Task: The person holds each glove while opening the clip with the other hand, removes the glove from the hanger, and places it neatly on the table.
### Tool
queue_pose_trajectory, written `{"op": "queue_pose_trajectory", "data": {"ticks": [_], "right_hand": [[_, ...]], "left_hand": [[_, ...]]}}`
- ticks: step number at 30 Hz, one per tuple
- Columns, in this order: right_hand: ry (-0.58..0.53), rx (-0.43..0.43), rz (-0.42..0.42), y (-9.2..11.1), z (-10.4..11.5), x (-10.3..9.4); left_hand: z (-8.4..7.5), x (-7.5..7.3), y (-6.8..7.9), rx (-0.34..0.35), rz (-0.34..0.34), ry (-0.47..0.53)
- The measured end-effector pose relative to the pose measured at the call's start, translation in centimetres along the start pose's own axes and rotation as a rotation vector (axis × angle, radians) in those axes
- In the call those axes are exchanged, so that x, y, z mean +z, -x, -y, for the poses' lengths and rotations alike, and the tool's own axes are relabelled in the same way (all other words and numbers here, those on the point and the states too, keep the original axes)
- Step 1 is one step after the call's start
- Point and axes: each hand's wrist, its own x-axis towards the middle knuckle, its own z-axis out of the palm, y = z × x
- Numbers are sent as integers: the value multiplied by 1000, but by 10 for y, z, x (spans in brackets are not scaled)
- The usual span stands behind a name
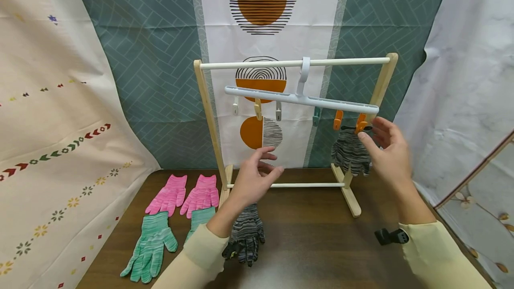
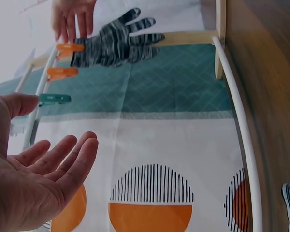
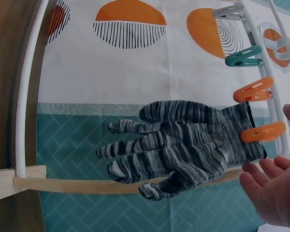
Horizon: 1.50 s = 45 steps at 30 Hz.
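Observation:
A black-and-grey striped glove (image 3: 183, 140) hangs by its cuff from an orange clip (image 3: 263, 132) at the right end of a white hanger (image 1: 277, 96). My right hand (image 1: 387, 150) is beside that clip, thumb and fingers spread apart around it; in the right wrist view they appear clear of clip and glove. My left hand (image 1: 254, 179) is in the air below the hanger's middle, fingers loosely bent and holding nothing. The left wrist view shows its palm (image 2: 29, 193) near a teal clip (image 2: 55, 99). The hanger tilts down to the right.
A wooden rack (image 1: 210, 124) with a white top bar (image 1: 257, 64) carries the hanger. Pink gloves (image 1: 170, 195) and green gloves (image 1: 150, 246) lie at left on the brown table (image 1: 305, 244). Another striped glove (image 1: 249, 235) lies below my left forearm. More clips (image 1: 258, 108) hang along the hanger.

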Motion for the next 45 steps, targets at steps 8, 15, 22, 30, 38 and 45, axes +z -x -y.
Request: {"op": "queue_pose_trajectory", "data": {"ticks": [8,15,22,30,38,45], "right_hand": [[-16,-19,35,-9,1,5],[-28,-13,92,-17,0,10],[-69,-10,87,-20,-2,13],[-92,-1,94,-15,-3,13],[-111,-42,61,-10,-3,14],[-183,-103,31,0,0,14]], "left_hand": [[-3,13,-2,-3,32,23],[-4,20,-3,16,35,28],[-2,23,-3,22,52,21],[-3,25,-2,13,57,19],[-4,28,-1,10,66,30],[-3,31,-2,3,65,37]]}}
